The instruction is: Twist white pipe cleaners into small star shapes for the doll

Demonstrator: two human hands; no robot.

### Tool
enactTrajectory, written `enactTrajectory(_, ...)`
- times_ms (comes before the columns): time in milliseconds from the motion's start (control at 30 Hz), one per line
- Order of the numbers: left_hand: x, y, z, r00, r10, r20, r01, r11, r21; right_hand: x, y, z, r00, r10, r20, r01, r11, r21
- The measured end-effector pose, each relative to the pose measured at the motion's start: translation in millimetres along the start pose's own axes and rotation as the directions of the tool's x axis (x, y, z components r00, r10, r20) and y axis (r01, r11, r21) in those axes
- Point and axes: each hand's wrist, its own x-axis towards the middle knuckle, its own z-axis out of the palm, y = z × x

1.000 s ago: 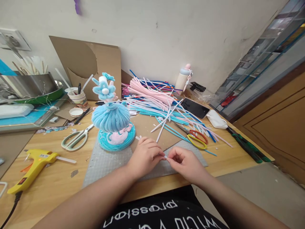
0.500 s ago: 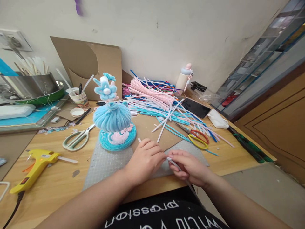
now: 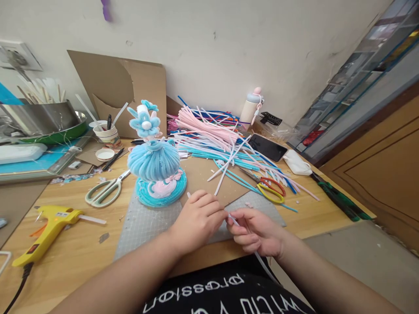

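Note:
A white pipe cleaner (image 3: 262, 263) runs between my two hands, its long end trailing down over my dark shirt. My left hand (image 3: 200, 222) is closed around it, and a short tip sticks out above the knuckles. With thumb and fingers, my right hand (image 3: 253, 231) pinches the same pipe cleaner close to the left fingertips. Both hands are over the front edge of a grey cutting mat (image 3: 144, 226). Beyond the left hand stands a blue pipe-cleaner piece (image 3: 153, 159) with a gathered skirt shape, flowers on top and a round blue and pink base.
Behind lies a heap of coloured pipe cleaners (image 3: 209, 128). Red-yellow-handled scissors (image 3: 271, 192) lie right, pale green scissors (image 3: 104, 192) left. A yellow glue gun (image 3: 49, 231) rests at the left. A phone (image 3: 267, 147) and a bottle (image 3: 250, 109) are at the back right.
My right hand's fingers have shifted slightly along the pipe cleaner and spread a little. The trailing end shows more over the shirt. My left hand stays nearly in place.

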Motion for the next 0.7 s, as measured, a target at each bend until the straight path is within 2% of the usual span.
enactTrajectory(100, 0, 1, 0.7, 1.000, 0.012, 0.011, -0.012, 1.000, 0.006, 2, 1, 1, 0.998, -0.054, -0.037, 0.052, 0.997, -0.056)
enactTrajectory(167, 0, 1, 2.5, 1.000, 0.003, 0.006, -0.003, 1.000, -0.013, 4, 6, 3, 0.978, -0.180, -0.102, 0.147, 0.952, -0.268)
enactTrajectory(200, 1, 2, 3.7, 1.000, -0.002, 0.003, 0.002, 1.000, -0.029, 5, 9, 4, 0.948, -0.292, -0.128, 0.213, 0.878, -0.428)
enactTrajectory(267, 1, 2, 6.4, 1.000, -0.023, 0.001, 0.023, 0.998, -0.066, 5, 17, 5, 0.838, -0.535, -0.110, 0.316, 0.638, -0.702)
enactTrajectory(333, 2, 2, 8.8, 0.998, -0.056, 0.011, 0.057, 0.994, -0.091, 3, 23, 6, 0.671, -0.742, -0.008, 0.356, 0.332, -0.874)
enactTrajectory(367, 2, 2, 9.6, 0.998, -0.068, 0.016, 0.069, 0.993, -0.093, 2, 26, 7, 0.595, -0.803, 0.041, 0.346, 0.210, -0.915)
enactTrajectory(400, 2, 2, 10.1, 0.997, -0.072, 0.019, 0.074, 0.993, -0.089, 1, 27, 8, 0.548, -0.833, 0.069, 0.324, 0.136, -0.936)
enactTrajectory(433, 1, 1, 10.2, 0.997, -0.071, 0.019, 0.072, 0.994, -0.079, 1, 27, 9, 0.536, -0.842, 0.065, 0.298, 0.116, -0.947)
enactTrajectory(467, 1, 0, 10.0, 0.998, -0.065, 0.014, 0.065, 0.996, -0.067, 0, 26, 9, 0.577, -0.817, 0.015, 0.287, 0.186, -0.940)
enactTrajectory(500, 1, -1, 9.5, 0.998, -0.056, 0.008, 0.056, 0.997, -0.055, 0, 25, 9, 0.671, -0.738, -0.071, 0.285, 0.344, -0.894)
enactTrajectory(567, 0, -1, 8.3, 0.999, -0.031, -0.009, 0.031, 0.999, -0.033, 2, 21, 8, 0.877, -0.450, -0.167, 0.226, 0.695, -0.683)
enactTrajectory(600, 0, -1, 7.8, 1.000, -0.017, -0.017, 0.016, 1.000, -0.022, 3, 19, 6, 0.936, -0.316, -0.153, 0.180, 0.806, -0.563)
enactTrajectory(633, 0, -1, 7.4, 1.000, 0.000, -0.020, 0.000, 1.000, -0.009, 4, 19, 5, 0.964, -0.235, -0.124, 0.150, 0.867, -0.476)
enactTrajectory(667, 0, -1, 7.1, 1.000, 0.015, -0.019, -0.015, 1.000, 0.001, 6, 19, 3, 0.971, -0.216, -0.100, 0.152, 0.885, -0.440)
enactTrajectory(700, 0, 0, 7.1, 1.000, 0.025, -0.018, -0.025, 1.000, 0.007, 7, 20, 1, 0.957, -0.274, -0.096, 0.199, 0.861, -0.469)
